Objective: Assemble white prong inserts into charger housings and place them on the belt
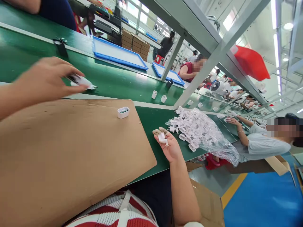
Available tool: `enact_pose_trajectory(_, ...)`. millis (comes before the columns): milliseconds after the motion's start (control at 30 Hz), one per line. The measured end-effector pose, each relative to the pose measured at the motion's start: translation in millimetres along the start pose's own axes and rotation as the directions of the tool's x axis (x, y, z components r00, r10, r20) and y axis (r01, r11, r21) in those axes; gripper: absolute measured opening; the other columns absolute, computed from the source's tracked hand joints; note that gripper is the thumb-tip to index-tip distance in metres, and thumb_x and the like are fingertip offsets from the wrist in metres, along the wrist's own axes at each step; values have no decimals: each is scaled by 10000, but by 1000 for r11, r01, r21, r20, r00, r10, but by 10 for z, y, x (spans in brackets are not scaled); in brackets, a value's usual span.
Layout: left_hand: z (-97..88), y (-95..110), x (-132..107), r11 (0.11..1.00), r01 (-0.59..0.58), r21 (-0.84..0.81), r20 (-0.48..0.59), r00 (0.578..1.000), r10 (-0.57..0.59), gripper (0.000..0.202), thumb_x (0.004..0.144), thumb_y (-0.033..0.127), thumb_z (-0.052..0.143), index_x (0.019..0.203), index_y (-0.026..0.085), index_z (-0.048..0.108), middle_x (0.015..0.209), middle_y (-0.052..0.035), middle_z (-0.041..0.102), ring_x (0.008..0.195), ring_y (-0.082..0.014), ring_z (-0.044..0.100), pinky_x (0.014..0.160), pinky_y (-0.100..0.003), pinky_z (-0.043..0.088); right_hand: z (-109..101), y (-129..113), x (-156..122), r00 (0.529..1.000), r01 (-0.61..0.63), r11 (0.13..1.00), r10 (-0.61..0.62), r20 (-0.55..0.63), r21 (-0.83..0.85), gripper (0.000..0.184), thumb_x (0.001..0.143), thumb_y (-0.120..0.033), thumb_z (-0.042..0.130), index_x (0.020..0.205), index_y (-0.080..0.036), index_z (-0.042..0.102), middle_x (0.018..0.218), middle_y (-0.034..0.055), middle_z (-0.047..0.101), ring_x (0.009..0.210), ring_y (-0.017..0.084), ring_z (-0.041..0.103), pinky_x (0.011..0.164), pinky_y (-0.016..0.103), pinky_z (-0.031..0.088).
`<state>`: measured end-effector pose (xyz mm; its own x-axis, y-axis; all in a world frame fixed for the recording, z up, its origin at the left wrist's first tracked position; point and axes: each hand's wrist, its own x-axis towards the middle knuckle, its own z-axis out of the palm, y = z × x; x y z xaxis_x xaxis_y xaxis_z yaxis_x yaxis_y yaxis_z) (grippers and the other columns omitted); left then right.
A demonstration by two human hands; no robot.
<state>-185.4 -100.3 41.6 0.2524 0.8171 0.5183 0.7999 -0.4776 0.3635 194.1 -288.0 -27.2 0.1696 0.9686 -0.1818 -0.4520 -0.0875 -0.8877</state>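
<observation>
Over the far edge of the cardboard sheet point(78, 151), my left hand point(50, 78) grips a white charger plug part point(86, 83) between thumb and fingers. Thin metal pins stick out of its right end, and something dark shows beside it under the fingers. My right hand point(171, 148) is palm up with curled fingers, pale covers on the fingertips, around a small white piece point(162, 138) whose exact kind is unclear. A white oval charger housing point(123, 112) with a green circuit board inside sits on the cardboard near its far right corner.
A pile of white plug parts point(194, 126) lies on a clear plastic bag beyond my right hand. Housings point(154, 94) and a black holder point(61, 47) stand on the green belt point(118, 82). Blue-rimmed trays point(118, 52) lie behind. A metal post point(201, 69) rises ahead; a co-worker point(262, 142) sits right.
</observation>
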Motion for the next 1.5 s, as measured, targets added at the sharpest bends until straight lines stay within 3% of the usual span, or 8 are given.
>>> enact_pose_trajectory(100, 204, 318, -362, 987, -67, -143, 99, 992, 82, 769, 868, 873, 492, 1056, 171, 743, 1114, -51, 685, 1015, -205, 633, 926, -291, 499, 138, 1, -17, 999, 50, 989, -48, 17, -137, 461, 573, -192, 922, 1018, -256, 822, 1157, 41, 829, 1205, 269, 753, 1044, 383, 609)
enact_pose_trajectory(200, 511, 679, -646, 946, -125, -299, 294, 931, 217, 586, 883, 763, 544, 943, 214, 740, 1043, -51, 705, 895, -210, 636, 761, -309, 453, 300, -10, -41, 998, 61, 941, -50, 40, -332, 510, 549, -219, 954, 1043, -257, 834, 1068, 48, 834, 1030, 260, 760, 772, 331, 610)
enact_pose_trajectory(300, 759, 881, -798, 936, -70, -345, 359, 912, 200, 582, 861, 772, 559, 826, 202, 669, 878, -50, 648, 784, -211, 596, 711, -338, 421, 447, 2, -49, 1000, 23, 896, -15, 22, -444, 469, 486, -252, 993, 924, -221, 827, 848, 25, 801, 792, 205, 702, 616, 289, 516)
enact_pose_trajectory(467, 952, 899, -866, 886, 67, -458, 361, 925, 117, 580, 796, 774, 653, 870, 200, 685, 874, -56, 647, 767, -222, 593, 682, -345, 461, 638, 99, 28, 993, 45, 861, -92, -68, -506, 351, 503, -369, 996, 745, -203, 803, 772, 14, 763, 693, 158, 612, 639, 302, 492)
enact_pose_trajectory(700, 913, 861, -908, 761, 154, -630, 398, 906, 146, 468, 837, 659, 675, 903, 198, 725, 804, -46, 661, 688, -191, 582, 609, -304, 461, 910, 110, 163, 972, 231, 787, -209, 106, -573, 300, 753, -483, 883, 941, -252, 845, 982, 28, 781, 934, 224, 696, 897, 360, 562)
enact_pose_trajectory(967, 891, 849, -877, 701, 204, -683, 421, 894, 151, 390, 783, 578, 686, 822, 196, 751, 846, -55, 660, 720, -198, 612, 662, -316, 482, 1024, 46, 164, 832, 524, 64, -251, 494, -850, 328, 882, -97, 644, 1083, -272, 835, 1017, 63, 740, 993, 262, 562, 922, 407, 488)
enact_pose_trajectory(1333, 900, 835, -870, 722, 187, -666, 426, 890, 163, 375, 796, 566, 669, 755, 200, 742, 811, -53, 634, 709, -195, 605, 654, -315, 463, 1019, 33, 259, 800, 528, -241, -181, 572, -814, 298, 825, -29, 640, 976, -250, 772, 966, 55, 719, 937, 259, 509, 865, 391, 442)
enact_pose_trajectory(1500, 914, 828, -880, 730, 190, -657, 412, 901, 135, 409, 792, 598, 681, 731, 194, 708, 801, -54, 621, 712, -200, 598, 660, -320, 469, 1118, 2, 262, 829, 448, -407, -144, 540, -796, 191, 827, -51, 663, 827, -239, 698, 900, 52, 680, 911, 253, 501, 777, 376, 400)
